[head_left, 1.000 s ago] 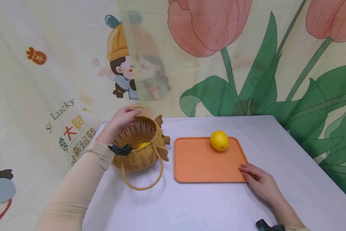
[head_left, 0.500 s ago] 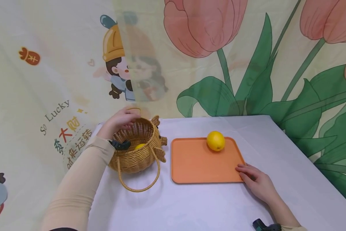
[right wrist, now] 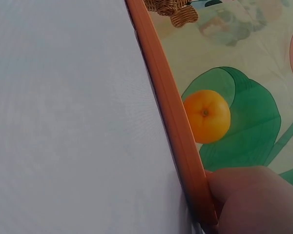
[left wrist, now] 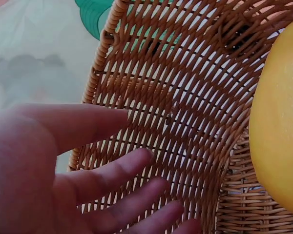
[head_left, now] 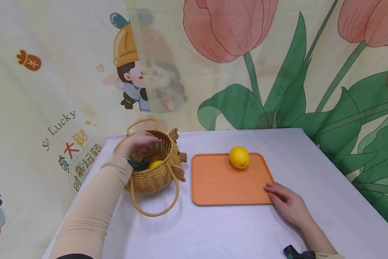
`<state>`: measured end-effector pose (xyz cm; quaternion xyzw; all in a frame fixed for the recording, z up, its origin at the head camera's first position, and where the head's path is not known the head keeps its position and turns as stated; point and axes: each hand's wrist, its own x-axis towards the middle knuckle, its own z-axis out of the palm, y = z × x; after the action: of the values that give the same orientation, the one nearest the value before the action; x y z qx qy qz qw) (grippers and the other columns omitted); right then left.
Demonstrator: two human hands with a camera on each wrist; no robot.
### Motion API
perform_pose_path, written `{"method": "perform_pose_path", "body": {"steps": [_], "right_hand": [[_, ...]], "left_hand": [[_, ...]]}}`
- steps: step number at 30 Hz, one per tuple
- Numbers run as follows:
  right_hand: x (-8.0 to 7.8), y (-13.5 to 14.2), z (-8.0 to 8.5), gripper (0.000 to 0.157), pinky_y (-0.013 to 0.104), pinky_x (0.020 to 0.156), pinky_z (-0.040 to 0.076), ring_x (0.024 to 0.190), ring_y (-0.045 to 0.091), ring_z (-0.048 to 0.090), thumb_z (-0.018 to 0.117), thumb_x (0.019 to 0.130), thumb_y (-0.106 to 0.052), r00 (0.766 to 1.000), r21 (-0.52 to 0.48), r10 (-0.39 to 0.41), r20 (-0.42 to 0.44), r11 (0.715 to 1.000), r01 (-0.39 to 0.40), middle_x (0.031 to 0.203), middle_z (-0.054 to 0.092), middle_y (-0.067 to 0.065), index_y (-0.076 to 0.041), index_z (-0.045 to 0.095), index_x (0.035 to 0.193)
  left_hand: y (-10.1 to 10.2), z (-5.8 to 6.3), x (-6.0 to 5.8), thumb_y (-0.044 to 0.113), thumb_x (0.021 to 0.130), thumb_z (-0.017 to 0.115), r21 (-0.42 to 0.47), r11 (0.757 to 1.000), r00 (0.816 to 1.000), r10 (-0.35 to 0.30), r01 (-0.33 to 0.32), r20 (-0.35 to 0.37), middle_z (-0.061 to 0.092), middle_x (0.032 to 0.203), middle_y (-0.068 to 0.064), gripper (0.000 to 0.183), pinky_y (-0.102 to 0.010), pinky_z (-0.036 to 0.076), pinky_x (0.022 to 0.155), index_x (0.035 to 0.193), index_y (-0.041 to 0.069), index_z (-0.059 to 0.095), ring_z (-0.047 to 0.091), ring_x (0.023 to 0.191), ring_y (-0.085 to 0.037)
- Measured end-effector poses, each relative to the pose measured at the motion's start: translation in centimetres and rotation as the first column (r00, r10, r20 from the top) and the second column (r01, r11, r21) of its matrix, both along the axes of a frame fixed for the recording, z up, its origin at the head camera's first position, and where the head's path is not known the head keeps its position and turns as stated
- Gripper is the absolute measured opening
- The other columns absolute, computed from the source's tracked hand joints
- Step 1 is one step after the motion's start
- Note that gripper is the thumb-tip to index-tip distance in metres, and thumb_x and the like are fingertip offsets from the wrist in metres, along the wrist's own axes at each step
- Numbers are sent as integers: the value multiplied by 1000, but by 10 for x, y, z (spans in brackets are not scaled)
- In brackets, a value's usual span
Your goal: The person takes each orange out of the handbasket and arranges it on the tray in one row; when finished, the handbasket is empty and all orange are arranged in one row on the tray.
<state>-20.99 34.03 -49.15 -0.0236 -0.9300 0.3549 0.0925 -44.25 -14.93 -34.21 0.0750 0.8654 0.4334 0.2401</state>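
My left hand (head_left: 143, 139) hovers in the mouth of a wicker basket (head_left: 152, 180) with a pig face, its fingers loosely spread and holding nothing. A yellow fruit (left wrist: 281, 122) lies inside the basket, beside that hand in the left wrist view. At the near right corner of an orange tray (head_left: 226, 183), my right hand (head_left: 289, 207) grips the rim, thumb (right wrist: 234, 180) against it. Some of its fingers are hidden. On the tray's far side sits a round yellow-orange citrus fruit (head_left: 239, 157).
One basket handle (head_left: 155, 214) hangs down over the front, and the other handle (head_left: 142, 122) stands up at the back. A white cloth (head_left: 194, 230) covers the table. Behind it hangs a printed curtain (head_left: 174, 36) with tulips and cartoon figures.
My left hand has come away from the basket's back handle and moved down into the opening. The back handle shows upright now. My right hand stays at the tray corner.
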Motion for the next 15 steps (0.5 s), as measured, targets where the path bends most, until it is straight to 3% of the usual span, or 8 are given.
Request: {"method": "perform_pose_path", "body": {"steps": [7, 10, 15], "right_hand": [[-1, 1, 1, 28, 66, 109, 34, 142, 44, 40, 62, 103, -19, 1000, 3, 0, 5, 1000, 0, 139, 62, 15, -9, 73, 127], [-1, 1, 1, 28, 66, 109, 34, 141, 44, 40, 62, 104, -21, 1000, 4, 0, 7, 1000, 0, 139, 62, 15, -9, 73, 127], [-1, 1, 0, 28, 66, 109, 34, 141, 44, 40, 62, 103, -21, 1000, 4, 1, 9, 1000, -2, 139, 62, 15, -10, 73, 127]], "left_hand": [[2, -2, 5, 30, 104, 58, -143, 983, 993, -115, 114, 1, 48, 83, -3, 26, -40, 53, 73, 88, 10, 54, 50, 76, -20], [5, -4, 8, 31, 101, 59, -196, 971, 990, -132, 139, 46, 45, 79, -2, 28, -36, 52, 67, 85, 10, 50, 48, 71, -17], [10, -9, 9, 40, 97, 63, -263, 941, 974, -182, 213, 138, 61, 88, -5, 35, -34, 53, 70, 99, 5, 63, 58, 80, -18]]}}
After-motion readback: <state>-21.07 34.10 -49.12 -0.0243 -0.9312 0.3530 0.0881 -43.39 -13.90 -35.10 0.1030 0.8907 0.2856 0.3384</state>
